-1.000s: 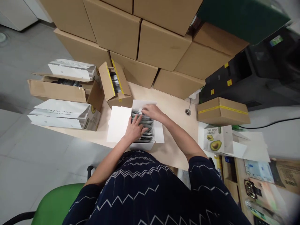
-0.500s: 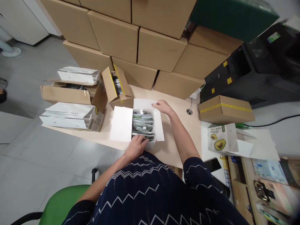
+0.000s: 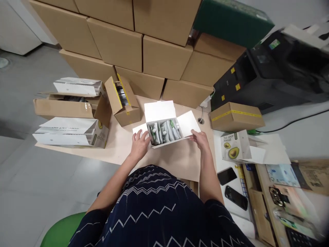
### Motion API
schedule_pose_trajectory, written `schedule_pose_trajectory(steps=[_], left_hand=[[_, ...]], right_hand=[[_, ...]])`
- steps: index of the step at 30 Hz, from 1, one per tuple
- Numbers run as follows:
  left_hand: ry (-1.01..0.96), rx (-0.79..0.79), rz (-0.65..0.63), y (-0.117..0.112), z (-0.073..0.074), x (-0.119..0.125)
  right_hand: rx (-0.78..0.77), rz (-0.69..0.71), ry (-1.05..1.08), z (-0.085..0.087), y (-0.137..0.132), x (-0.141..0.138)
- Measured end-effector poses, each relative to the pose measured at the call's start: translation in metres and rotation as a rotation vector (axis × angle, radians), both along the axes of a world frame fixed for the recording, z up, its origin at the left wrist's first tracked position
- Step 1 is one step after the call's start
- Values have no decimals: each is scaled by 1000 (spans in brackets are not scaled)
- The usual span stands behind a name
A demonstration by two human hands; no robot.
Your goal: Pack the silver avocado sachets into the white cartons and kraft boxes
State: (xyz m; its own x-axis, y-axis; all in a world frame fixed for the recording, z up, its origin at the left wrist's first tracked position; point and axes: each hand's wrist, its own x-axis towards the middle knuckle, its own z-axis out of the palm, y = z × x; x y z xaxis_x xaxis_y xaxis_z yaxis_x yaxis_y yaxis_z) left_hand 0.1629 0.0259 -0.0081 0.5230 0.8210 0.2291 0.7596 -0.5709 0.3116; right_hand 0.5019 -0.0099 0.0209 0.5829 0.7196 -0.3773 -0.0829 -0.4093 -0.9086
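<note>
An opened white carton [image 3: 167, 141] sits on the table in front of me, with several pouches [image 3: 164, 132] with white caps packed upright in a row inside. Its back flap [image 3: 159, 110] stands up and its side flaps spread outward. My left hand [image 3: 140, 145] rests on the short left flap, fingers apart, thumb close to the carton's left edge. At the other side, my right hand [image 3: 200, 139] pinches the outer corner of the right flap [image 3: 189, 123] between thumb and fingers.
White avocado-print cartons [image 3: 69, 132] and an open brown box [image 3: 64, 108] stand on the left. Behind are a yellow-taped brown box [image 3: 124, 103] and stacked cardboard boxes [image 3: 164, 55]. To the right are a taped box [image 3: 236, 118], a black printer [image 3: 246, 75] and two phones [image 3: 235, 198].
The white carton has turned about a quarter turn, so its pouches now line up left to right. My left hand moved to its left flap and my right hand to its right flap.
</note>
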Motion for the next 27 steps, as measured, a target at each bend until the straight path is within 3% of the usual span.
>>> schedule_pose_trajectory(steps=[4,8,11,14,17,20,24,27], left_hand=[[-75,-87,2,-2,-3,-6],[-243,-147,1,-16,-7,-8],[-380,-199,12,-19,-6,-6],[-528,-288,1,-17,-7,-6],[-723,-455,39,-15,-12,-11],[-922,-690,160,-18,-20,-12],[-1158,-905,370,-26,-30,-5],[-1198,-958,411,-26,-37,1]], right_hand=[[67,-75,211,-17,-59,-15],[91,-133,302,-35,-92,-32],[95,-230,210,-36,-96,-36],[135,-227,-77,-24,-87,-42],[184,-43,-356,-5,-73,-53],[191,259,-501,6,-60,-61],[30,634,-594,7,-51,-57],[-125,808,-658,5,-45,-51]])
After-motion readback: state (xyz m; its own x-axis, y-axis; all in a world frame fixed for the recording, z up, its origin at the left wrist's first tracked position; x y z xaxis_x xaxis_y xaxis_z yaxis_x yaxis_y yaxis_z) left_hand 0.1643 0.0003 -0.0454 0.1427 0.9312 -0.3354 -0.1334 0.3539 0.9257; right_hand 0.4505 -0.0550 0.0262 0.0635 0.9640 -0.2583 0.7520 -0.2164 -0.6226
